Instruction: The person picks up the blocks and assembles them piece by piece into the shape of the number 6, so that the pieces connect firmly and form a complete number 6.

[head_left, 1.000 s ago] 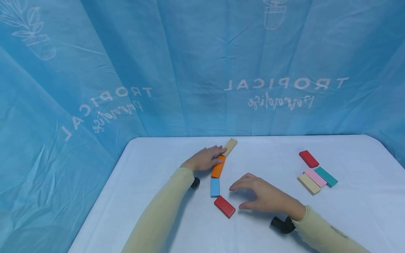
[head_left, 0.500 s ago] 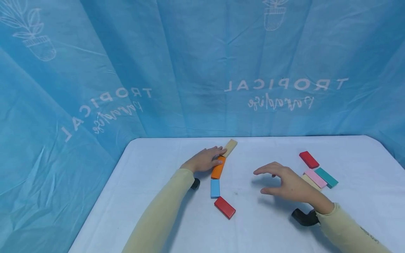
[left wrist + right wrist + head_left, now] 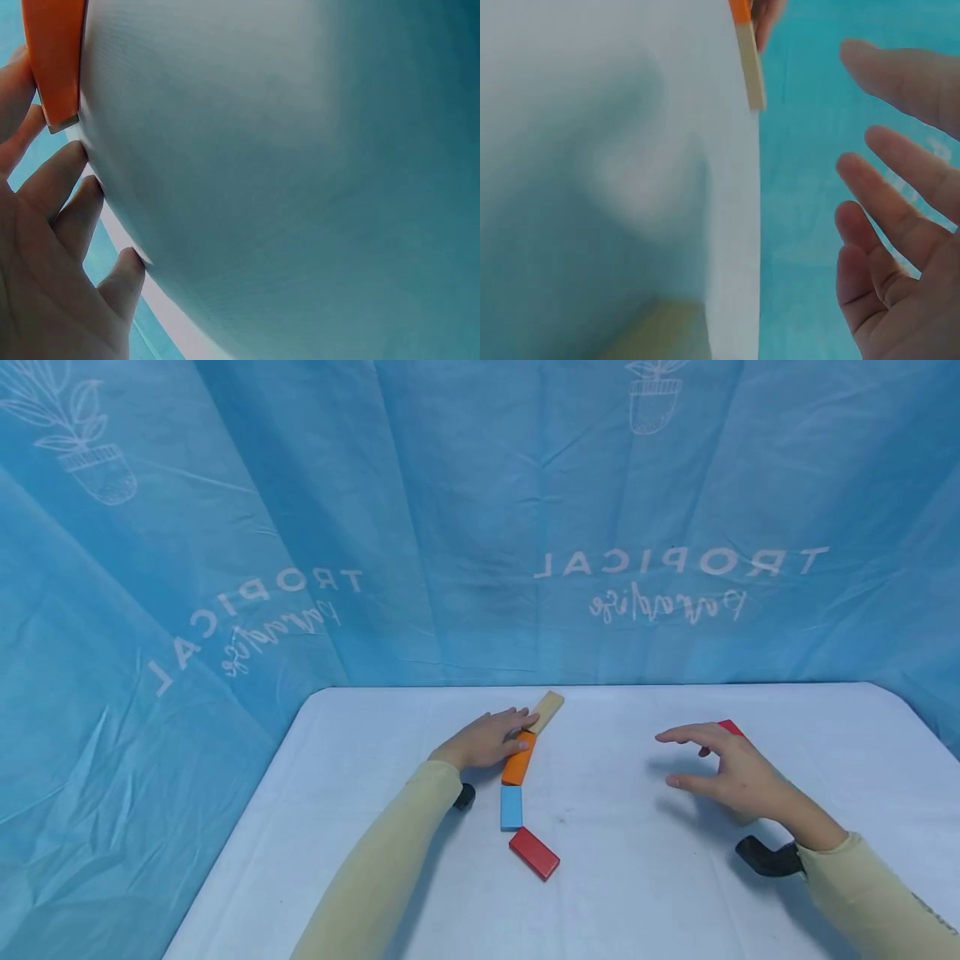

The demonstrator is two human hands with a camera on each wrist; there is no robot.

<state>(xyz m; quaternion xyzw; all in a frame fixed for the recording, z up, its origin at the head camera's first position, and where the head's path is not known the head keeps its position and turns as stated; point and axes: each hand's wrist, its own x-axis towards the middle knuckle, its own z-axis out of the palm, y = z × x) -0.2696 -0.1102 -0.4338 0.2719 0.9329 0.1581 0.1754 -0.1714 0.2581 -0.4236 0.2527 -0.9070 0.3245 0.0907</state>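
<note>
Orange beneath the left hand [image 3: 483, 739]: lays a thumb across the orange block [image 3: 516, 770] and an outstretched finger over the tan block [image 3: 551, 706], touching both without closing round either. In the left wrist view, same loose manner: fingers long and well spread, close to the end of the orange block.

Runs in a bent line over the white tabletop [image 3: 615, 893], from close to the far edge toward the near one. Tan block first, slanting, a little left of the far edge's middle; orange block next, end to end with it; then the light blue block [image 3: 512, 808], nearly straight; last the near red block [image 3: 534, 854], turned askew, one corner at the end of the light blue block, contact hard to tell.

Off toward the tabletop's right edge, raised with a shadow below: the right hand [image 3: 742, 777], released, fingers gently bowed, thumb well apart from the forefinger. Just past the knuckles, toward the far right corner, the far red block [image 3: 731, 727], mostly covered from sight. Under the palm, a sliver of something pale, too hidden to name.

At each wrist, a black device [image 3: 768, 857] below a pale yellow sleeve [image 3: 877, 893]. Beyond the far edge, a blue curtain [image 3: 465, 510] with mirrored white lettering [image 3: 681, 557].
</note>
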